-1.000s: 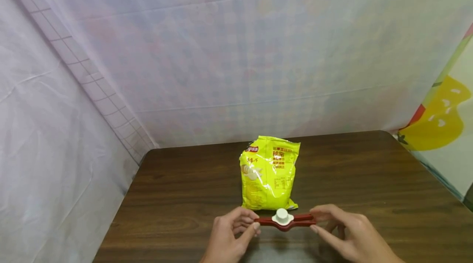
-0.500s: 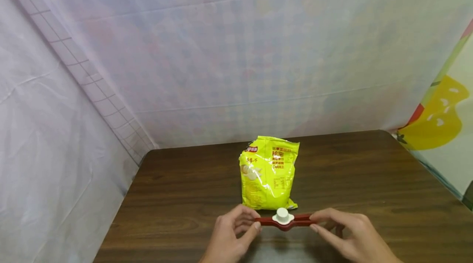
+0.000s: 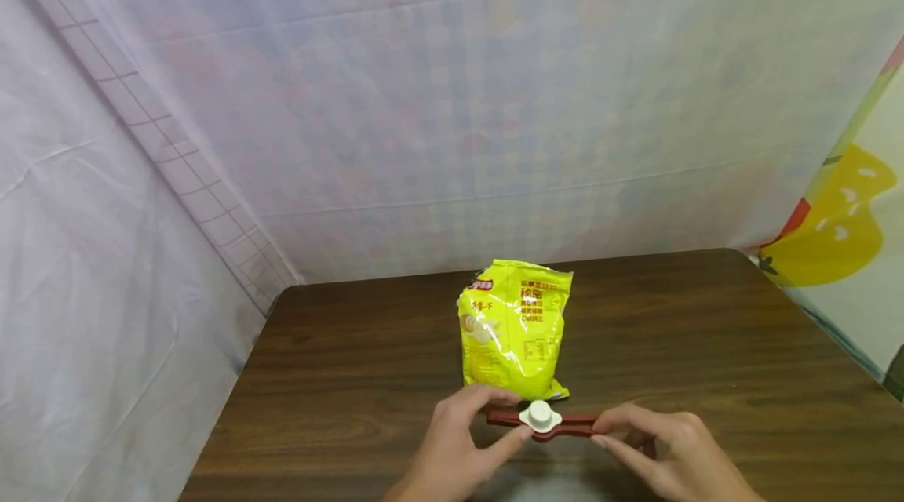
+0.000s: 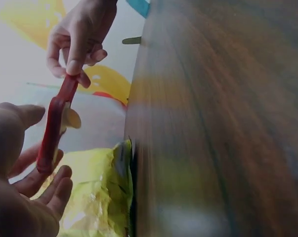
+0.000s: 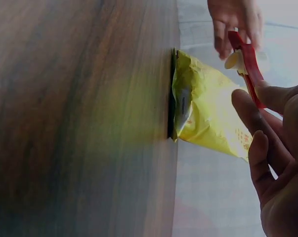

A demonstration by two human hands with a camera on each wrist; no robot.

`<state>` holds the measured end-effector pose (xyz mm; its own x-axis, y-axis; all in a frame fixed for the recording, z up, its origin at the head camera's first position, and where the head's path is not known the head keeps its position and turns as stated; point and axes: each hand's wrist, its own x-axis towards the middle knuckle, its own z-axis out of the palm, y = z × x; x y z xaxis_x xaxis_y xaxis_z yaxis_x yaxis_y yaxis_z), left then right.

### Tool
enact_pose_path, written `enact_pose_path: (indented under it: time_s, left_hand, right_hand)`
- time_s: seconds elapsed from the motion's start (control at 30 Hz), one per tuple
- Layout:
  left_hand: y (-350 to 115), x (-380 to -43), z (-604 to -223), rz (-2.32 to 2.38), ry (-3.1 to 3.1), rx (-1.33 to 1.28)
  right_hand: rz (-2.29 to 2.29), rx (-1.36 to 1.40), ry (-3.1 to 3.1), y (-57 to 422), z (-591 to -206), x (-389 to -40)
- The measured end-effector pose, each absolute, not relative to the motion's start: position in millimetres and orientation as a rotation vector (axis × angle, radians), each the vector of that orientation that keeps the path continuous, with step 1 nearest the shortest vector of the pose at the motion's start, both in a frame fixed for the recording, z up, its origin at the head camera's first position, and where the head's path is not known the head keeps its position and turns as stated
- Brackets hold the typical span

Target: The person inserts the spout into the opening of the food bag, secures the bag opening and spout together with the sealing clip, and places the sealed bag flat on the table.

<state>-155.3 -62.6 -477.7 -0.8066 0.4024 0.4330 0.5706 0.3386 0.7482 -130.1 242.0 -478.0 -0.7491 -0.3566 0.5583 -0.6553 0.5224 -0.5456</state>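
A dark red bag clip point(image 3: 574, 423) with a white round spout cap point(image 3: 540, 412) at its middle lies level across the head view, raised over the table. My right hand point(image 3: 667, 443) pinches its right end between thumb and fingers. My left hand point(image 3: 455, 443) is around the left half with thumb and fingers spread apart. In the left wrist view a gap shows between that thumb point(image 4: 32, 116) and the clip point(image 4: 51, 128), while fingers lie behind its lower end. Just beyond the clip stands a yellow chip bag point(image 3: 514, 337), its top left corner torn or crumpled.
The dark wood table point(image 3: 339, 376) spreads around the bag on both sides. Pale curtain-like sheets point(image 3: 452, 118) enclose its back and left. At the right hangs a cloth with a yellow fruit print point(image 3: 840, 227).
My left hand has loosened from the clip's left end and slid right toward the spout cap, its fingers spreading. The right hand keeps its pinch; the bag has not moved.
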Motion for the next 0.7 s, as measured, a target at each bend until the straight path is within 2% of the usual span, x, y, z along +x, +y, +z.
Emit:
enact_pose_path:
  time_s: [0.37,0.7]
  left_hand:
    - [-47.8,-155.9,-470.5,-1.361,-2.363,-1.066]
    - [-48.3,-155.3,-471.7,-1.381,-2.406,-1.009]
  right_hand:
    - [1.135,0.874,-2.450,241.2,-480.0,-128.6]
    - [1.131,0.981,-2.365,239.6,-485.7,-130.2]
